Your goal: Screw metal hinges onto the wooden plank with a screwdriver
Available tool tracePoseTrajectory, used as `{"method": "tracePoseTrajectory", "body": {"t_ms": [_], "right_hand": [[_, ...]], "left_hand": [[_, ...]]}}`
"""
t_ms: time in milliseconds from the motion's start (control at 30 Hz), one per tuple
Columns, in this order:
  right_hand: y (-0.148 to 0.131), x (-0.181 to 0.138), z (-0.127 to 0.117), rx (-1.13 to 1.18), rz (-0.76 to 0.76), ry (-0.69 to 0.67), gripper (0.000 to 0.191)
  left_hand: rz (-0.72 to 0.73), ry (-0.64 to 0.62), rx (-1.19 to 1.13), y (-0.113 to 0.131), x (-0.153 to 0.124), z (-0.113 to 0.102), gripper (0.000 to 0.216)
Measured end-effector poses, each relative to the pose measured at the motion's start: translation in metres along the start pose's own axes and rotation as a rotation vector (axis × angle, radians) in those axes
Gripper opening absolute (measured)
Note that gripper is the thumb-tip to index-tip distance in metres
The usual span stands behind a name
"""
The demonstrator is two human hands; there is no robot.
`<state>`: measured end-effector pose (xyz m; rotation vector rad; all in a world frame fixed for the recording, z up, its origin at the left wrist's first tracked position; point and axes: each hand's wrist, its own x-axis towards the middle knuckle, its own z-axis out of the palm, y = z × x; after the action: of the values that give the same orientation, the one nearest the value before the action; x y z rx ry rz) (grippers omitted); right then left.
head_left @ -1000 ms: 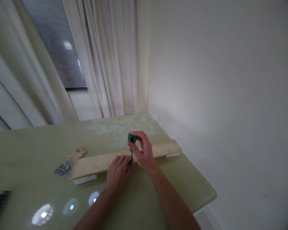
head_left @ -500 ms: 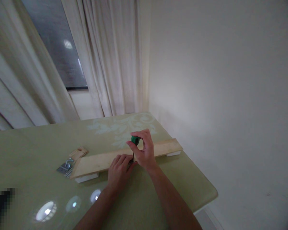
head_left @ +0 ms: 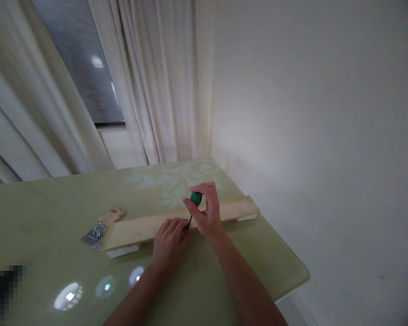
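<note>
A long pale wooden board (head_left: pixel 136 229) lies across white blocks, one block (head_left: pixel 124 250) under its left end and another block (head_left: pixel 247 217) under its right. My right hand (head_left: pixel 208 213) grips the green handle of a screwdriver (head_left: pixel 196 198), thumb on one side and fingers curled over the top. Its thin shaft leans, running down to the board's near edge. There my left hand (head_left: pixel 170 237) is closed on the edge, fingertips on top and thumb in front. A small dark metal piece (head_left: pixel 186 227) shows at the fingertips; its kind is unclear, and the screwdriver's tip is hard to make out.
Left of the board, metal screws (head_left: pixel 98 231) and flat grey plates (head_left: pixel 91 238) lie beside a small wooden piece (head_left: pixel 112 216). The green-covered table (head_left: pixel 54 217) meets a white wall (head_left: pixel 309 136) at the right. Curtains (head_left: pixel 156 90) hang behind. A blurred black shape (head_left: pixel 2 290) sits lower left.
The screwdriver's handle has tipped to the right, so its shaft leans more. My right hand has shifted slightly right with it. My left hand stays in place on the board.
</note>
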<state>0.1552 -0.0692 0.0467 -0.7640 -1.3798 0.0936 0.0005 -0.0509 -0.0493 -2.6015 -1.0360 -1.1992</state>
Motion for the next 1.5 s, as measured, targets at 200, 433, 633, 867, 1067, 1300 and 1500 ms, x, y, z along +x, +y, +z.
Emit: {"method": "tracePoseTrajectory", "body": {"t_ms": [200,433,633,867,1067,1300,1500], "right_hand": [[-0.001,0.001,-0.001,0.142,0.072,-0.170,0.033],[0.003,0.000,0.001,-0.016,-0.030,0.068,0.029],[0.001,-0.002,0.000,0.222,0.145,-0.190,0.033],[0.003,-0.005,0.008,0.101,0.067,0.040,0.024],[-0.003,-0.003,0.001,0.167,0.103,-0.199,0.035],[0.001,-0.003,0.007,0.050,0.014,0.053,0.028],[0.004,-0.008,0.004,0.257,0.133,-0.158,0.031]], "left_hand": [[-0.007,-0.011,-0.003,0.000,0.000,0.000,0.021],[0.001,0.003,-0.007,-0.001,0.000,0.001,0.017],[-0.012,-0.023,0.005,0.000,0.000,0.000,0.017],[-0.018,-0.017,0.031,0.002,0.002,-0.003,0.022],[-0.017,-0.025,0.034,0.002,0.002,-0.003,0.016],[-0.004,0.001,0.031,0.001,0.002,-0.002,0.010],[-0.022,-0.032,0.010,0.000,0.000,-0.001,0.015]]}}
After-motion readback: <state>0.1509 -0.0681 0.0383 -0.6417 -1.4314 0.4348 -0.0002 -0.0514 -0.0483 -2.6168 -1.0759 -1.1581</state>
